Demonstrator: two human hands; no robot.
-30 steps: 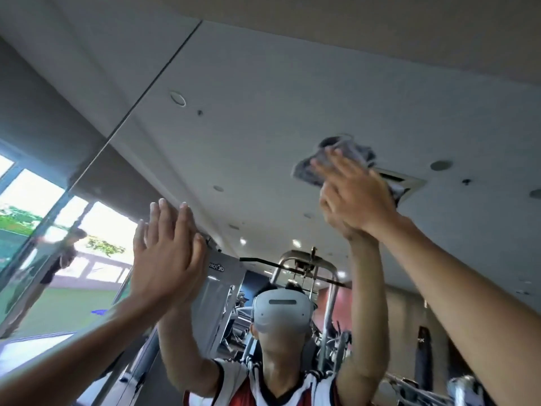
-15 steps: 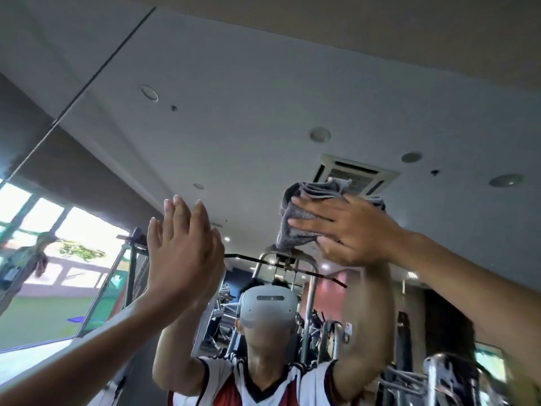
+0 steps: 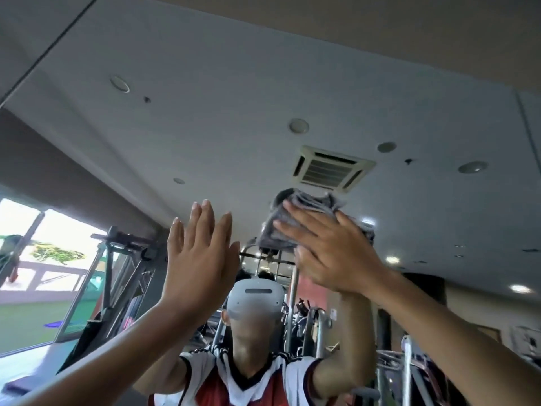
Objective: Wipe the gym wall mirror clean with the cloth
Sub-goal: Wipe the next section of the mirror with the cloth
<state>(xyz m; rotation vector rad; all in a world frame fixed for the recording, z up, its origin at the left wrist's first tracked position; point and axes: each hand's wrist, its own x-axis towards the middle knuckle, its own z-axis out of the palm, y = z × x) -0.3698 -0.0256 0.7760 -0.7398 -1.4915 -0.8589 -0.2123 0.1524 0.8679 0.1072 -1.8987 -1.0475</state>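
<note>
Right of centre, cloth (image 3: 304, 218): pressed against the mirror (image 3: 205, 127) under the right hand (image 3: 330, 253), fingers straight.
Left hand (image 3: 199, 259): laid flat, nothing held.
Risk: palm smears may be left; the unclasped cloth could be dropped.

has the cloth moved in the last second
Yes. The grey cloth under the right hand has slid down: it covered the reflected ceiling vent before and now sits just below it.

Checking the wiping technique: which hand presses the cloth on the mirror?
The right hand, fingers spread over the grey cloth; the left hand is flat and bare.
</note>
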